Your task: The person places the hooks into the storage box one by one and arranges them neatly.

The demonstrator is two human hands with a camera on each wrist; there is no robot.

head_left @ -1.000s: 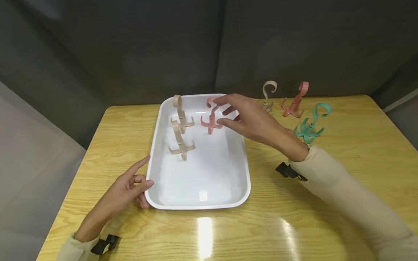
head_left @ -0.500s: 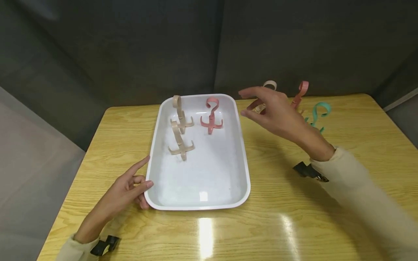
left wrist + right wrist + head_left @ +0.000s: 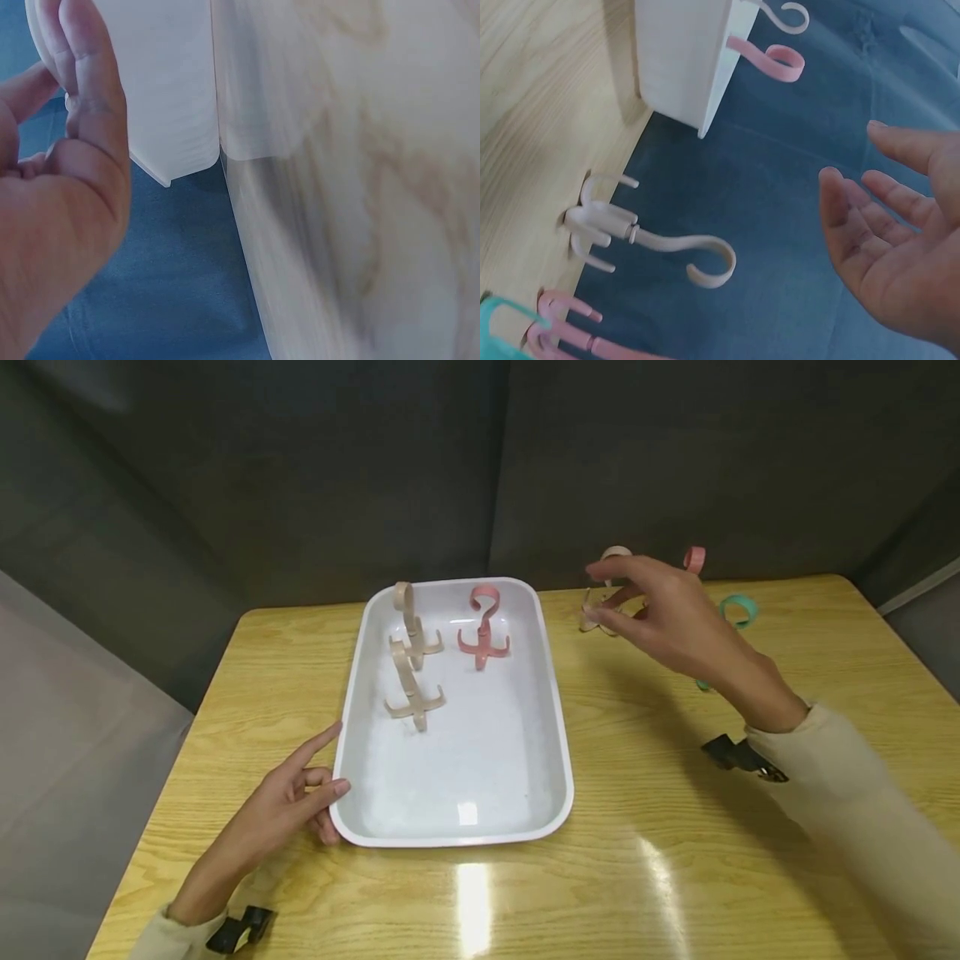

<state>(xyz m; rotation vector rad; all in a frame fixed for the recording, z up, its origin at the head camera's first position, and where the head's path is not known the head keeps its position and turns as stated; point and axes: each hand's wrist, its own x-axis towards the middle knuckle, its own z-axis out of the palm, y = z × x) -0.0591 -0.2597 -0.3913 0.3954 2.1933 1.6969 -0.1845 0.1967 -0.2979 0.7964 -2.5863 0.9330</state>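
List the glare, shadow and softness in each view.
Head: bright glare on the table in front of the tray, a small reflection inside it, shadow beneath the right sleeve; left wrist: table washed out, grain soft; right wrist: backdrop tinted blue, pale hook fairly clear.

Head view: from above, forward-down. Wrist views: nearer, rolled sideways. All three share white tray [image 3: 468, 752].
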